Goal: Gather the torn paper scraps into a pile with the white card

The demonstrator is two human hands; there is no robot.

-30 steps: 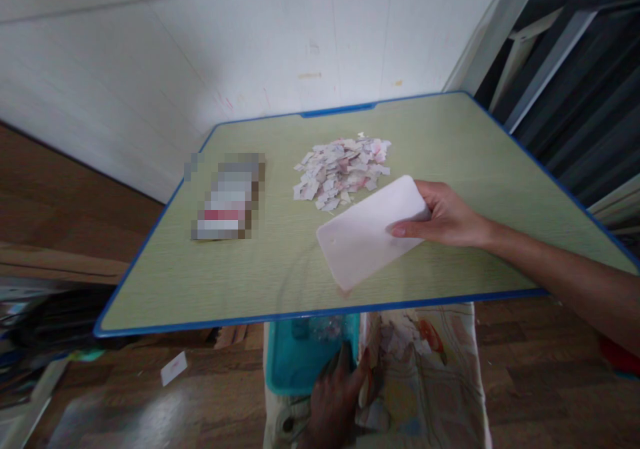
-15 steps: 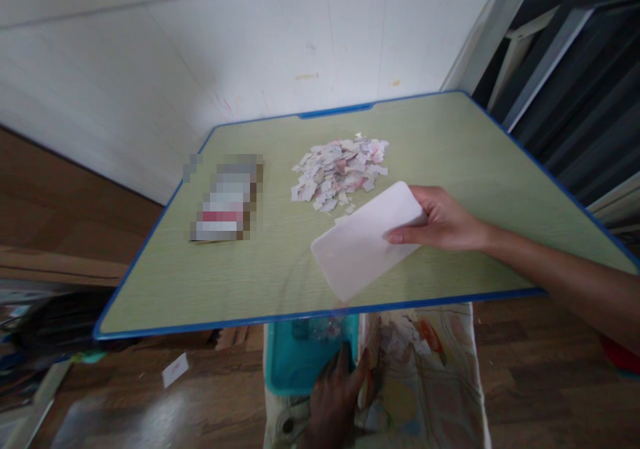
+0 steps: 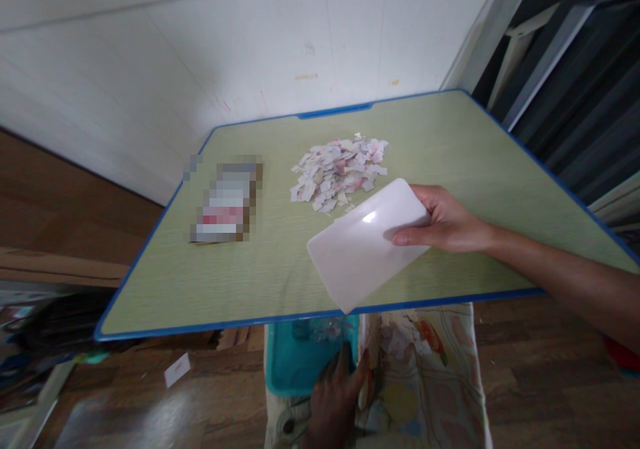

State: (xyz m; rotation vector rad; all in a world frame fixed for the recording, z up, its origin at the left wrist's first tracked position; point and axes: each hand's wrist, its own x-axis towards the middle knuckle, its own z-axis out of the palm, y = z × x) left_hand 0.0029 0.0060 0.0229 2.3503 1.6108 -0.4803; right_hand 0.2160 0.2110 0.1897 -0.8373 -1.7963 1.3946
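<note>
Right hand (image 3: 445, 222) holds a white card (image 3: 355, 252) above a table (image 3: 450, 149), beside a heap of paper scraps (image 3: 340, 172).

Thumb on top and fingers behind, the right hand is clamped on the card's right end; the card's lowest corner overlaps the table's near edge in view. The left hand (image 3: 333, 395) lies below that edge, over the right side of a teal box (image 3: 290, 369); whether it grips, I cannot tell. The step in hand seems to be handling the card; moving it would call for a steady wrist, clear of the scraps.
</note>
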